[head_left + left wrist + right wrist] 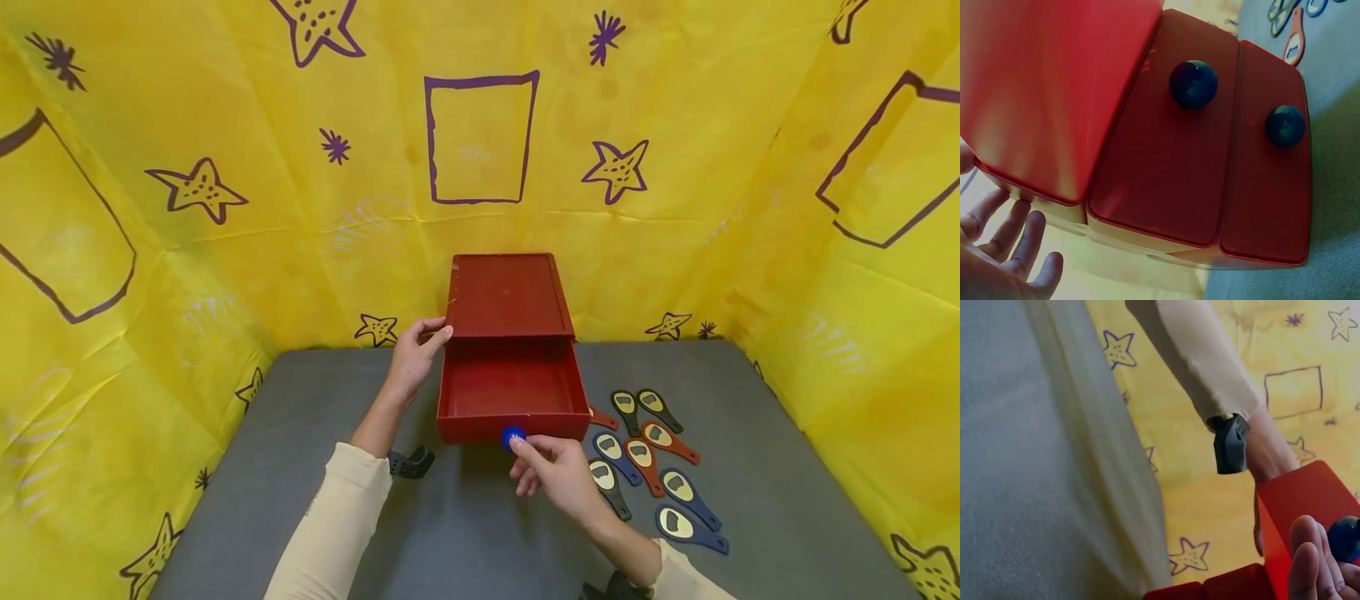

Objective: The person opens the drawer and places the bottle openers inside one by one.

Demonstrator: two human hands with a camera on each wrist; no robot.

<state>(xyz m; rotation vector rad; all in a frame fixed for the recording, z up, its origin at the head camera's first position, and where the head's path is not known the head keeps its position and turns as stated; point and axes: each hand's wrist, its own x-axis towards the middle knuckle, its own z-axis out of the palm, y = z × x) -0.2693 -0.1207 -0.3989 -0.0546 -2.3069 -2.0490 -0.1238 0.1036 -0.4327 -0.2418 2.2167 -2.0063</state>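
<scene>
A red drawer cabinet stands against the far wall. Its top drawer is pulled out toward me, and the bare red inside shows. My right hand pinches the blue round knob on that drawer's front between thumb and fingers. Beside the cabinet's upper left edge is my left hand, its fingers lying along the side wall. The left wrist view shows these fingers mostly straight against the side. Two lower drawers appear closed there, each with a dark blue knob.
Several bottle openers in blue, red and black lie on the grey table to the cabinet's right. Yellow cloth walls with purple drawings surround the table on three sides. A black wrist strap sits at the left wrist.
</scene>
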